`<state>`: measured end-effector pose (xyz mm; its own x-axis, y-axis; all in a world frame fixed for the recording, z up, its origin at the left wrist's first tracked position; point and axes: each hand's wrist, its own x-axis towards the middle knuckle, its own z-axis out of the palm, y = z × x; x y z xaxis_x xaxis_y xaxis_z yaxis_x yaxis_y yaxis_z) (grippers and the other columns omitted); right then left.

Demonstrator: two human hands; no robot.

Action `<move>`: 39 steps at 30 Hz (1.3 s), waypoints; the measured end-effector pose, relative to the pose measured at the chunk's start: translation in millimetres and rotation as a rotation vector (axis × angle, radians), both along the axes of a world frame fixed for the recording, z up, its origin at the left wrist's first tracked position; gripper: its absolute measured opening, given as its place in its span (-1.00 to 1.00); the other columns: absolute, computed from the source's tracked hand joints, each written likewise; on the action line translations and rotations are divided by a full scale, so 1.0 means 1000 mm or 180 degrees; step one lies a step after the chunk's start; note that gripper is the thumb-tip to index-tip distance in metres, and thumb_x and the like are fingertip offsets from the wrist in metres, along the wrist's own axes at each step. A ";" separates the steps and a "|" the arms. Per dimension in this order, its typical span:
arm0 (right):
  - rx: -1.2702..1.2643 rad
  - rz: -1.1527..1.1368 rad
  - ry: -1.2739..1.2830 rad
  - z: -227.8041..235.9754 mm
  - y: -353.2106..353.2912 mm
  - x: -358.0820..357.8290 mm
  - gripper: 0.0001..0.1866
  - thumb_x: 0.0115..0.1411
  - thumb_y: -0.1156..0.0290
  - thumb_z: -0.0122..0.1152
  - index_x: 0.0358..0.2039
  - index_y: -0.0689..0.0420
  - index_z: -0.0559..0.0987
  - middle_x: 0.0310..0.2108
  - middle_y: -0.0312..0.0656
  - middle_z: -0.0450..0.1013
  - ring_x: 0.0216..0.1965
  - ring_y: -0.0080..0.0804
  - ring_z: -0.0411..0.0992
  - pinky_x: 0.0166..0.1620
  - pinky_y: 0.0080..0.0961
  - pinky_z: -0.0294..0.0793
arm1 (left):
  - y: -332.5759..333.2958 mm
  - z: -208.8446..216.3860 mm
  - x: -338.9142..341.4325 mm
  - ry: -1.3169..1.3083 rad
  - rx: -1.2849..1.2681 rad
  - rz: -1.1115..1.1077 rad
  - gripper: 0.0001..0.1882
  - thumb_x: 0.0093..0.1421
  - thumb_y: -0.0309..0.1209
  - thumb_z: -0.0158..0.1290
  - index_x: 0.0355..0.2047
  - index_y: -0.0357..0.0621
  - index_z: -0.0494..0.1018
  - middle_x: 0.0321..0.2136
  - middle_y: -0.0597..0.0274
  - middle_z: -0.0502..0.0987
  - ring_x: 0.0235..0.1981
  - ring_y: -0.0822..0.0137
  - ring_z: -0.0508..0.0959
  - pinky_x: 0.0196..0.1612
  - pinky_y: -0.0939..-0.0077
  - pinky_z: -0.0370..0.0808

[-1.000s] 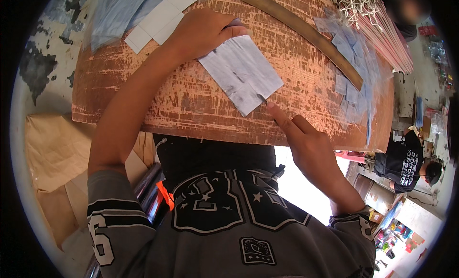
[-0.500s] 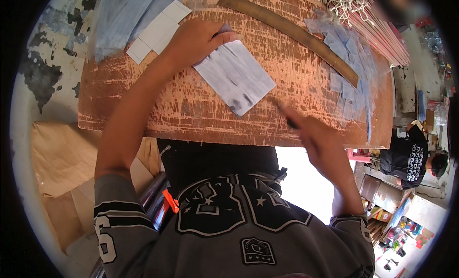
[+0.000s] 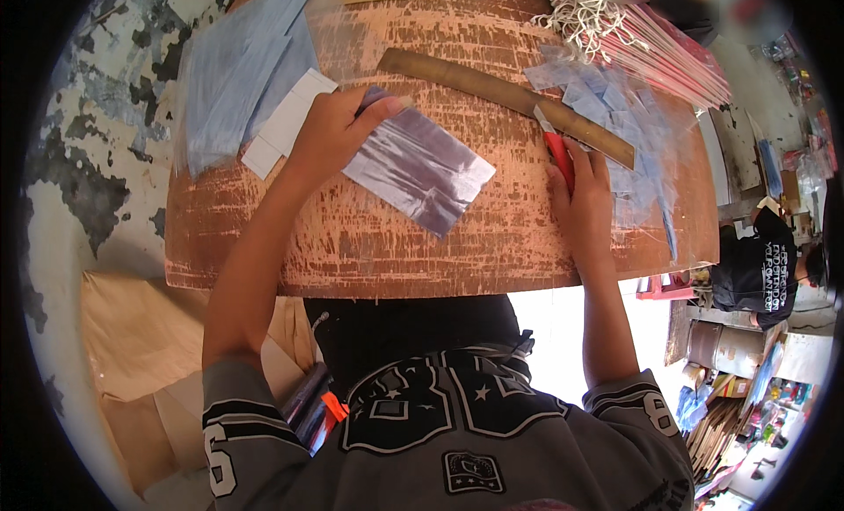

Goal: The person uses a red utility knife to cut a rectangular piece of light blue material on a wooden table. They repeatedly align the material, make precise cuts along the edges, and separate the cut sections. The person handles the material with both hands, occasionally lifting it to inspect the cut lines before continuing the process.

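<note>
My left hand [image 3: 332, 135] is closed on the upper left end of a shiny, rectangular piece of plastic film [image 3: 422, 170], its thumb on top. The film slants across the table, and its free corner points toward me. Whether it is one sheet or several I cannot tell. To the right, my right hand [image 3: 584, 199] is wrapped around a red craft knife [image 3: 560, 164]. Its pale blade points away from me and reaches the near edge of a long, flat brown strip [image 3: 483, 91]. A white folded card strip [image 3: 283, 128] lies beside my left hand.
Large clear plastic sheets [image 3: 233, 93] cover the far left of the worn wooden table [image 3: 352, 247]. Loose film scraps [image 3: 629, 164] are strewn at the right, below pink sticks [image 3: 673, 58] with white strings [image 3: 589, 23]. Another person [image 3: 758, 273] in black is at the far right.
My right hand has moved away from me with the knife, up to the brown strip. The film in my left hand now lies at a flatter slant. The whole view has shifted a little.
</note>
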<state>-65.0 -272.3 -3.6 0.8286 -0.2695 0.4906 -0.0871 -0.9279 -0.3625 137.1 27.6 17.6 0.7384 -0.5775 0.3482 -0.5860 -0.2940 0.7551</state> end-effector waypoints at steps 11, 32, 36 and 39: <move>0.2279 0.0738 -0.0156 0.035 0.051 -0.007 -0.59 0.41 0.35 0.28 0.21 0.16 0.53 -0.02 -0.11 0.55 -0.03 -0.33 0.52 0.01 -0.38 0.51 | 0.009 0.035 -0.050 -0.0125 -0.0400 0.0720 -0.56 0.45 -0.15 0.14 -0.27 -0.41 0.58 -0.60 0.32 0.43 -0.52 0.55 0.34 -0.44 0.50 0.33; 0.3074 0.1954 0.0612 0.016 0.069 0.017 -0.82 0.41 0.44 0.28 -0.07 0.24 0.66 -0.24 -0.27 0.62 -0.17 -0.58 0.52 -0.06 -0.51 0.54 | 0.053 0.013 -0.117 0.0853 -0.0552 0.0116 -0.77 0.36 -0.35 0.23 -0.25 -0.33 0.55 -0.32 0.25 0.62 -0.29 0.48 0.53 -0.17 0.55 0.49; 0.3065 0.1911 0.0786 0.019 0.067 0.017 -0.81 0.41 0.44 0.27 -0.03 0.21 0.66 -0.21 -0.25 0.63 -0.17 -0.57 0.54 -0.08 -0.52 0.55 | 0.049 0.015 -0.130 0.1142 -0.0820 0.0239 -0.74 0.42 -0.36 0.16 -0.06 -0.34 0.61 -0.27 0.20 0.66 -0.24 0.46 0.59 -0.11 0.51 0.52; 0.3017 0.1902 0.0392 0.022 0.072 0.018 -0.79 0.40 0.43 0.27 -0.01 0.20 0.66 -0.22 -0.23 0.64 -0.19 -0.55 0.56 -0.07 -0.50 0.56 | 0.052 0.002 -0.129 0.1176 -0.0909 0.0187 -0.68 0.45 -0.33 0.12 0.04 -0.35 0.61 -0.24 0.18 0.69 -0.24 0.46 0.59 -0.09 0.53 0.51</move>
